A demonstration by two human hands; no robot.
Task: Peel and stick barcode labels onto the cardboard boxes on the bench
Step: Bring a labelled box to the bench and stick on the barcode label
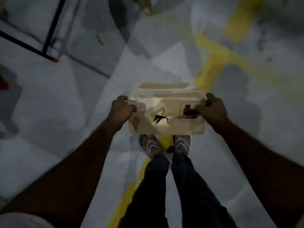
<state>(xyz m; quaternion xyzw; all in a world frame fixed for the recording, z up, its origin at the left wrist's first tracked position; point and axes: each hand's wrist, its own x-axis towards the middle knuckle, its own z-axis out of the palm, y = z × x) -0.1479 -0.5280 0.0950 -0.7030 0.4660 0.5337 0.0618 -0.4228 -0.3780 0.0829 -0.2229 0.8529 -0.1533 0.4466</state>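
Bare forearms [92, 162], dark trousers [164, 186], blue-and-white strapped sandals [150, 145], pale left sleeve [19, 219]

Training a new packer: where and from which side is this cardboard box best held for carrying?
Probably its two short ends, from either side, as the left hand and right hand grip it: the cardboard box is wide and shallow, so end grips balance it.

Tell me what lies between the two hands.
In the head view, the cardboard box spans the gap: the left hand grips one end, the right hand the other.
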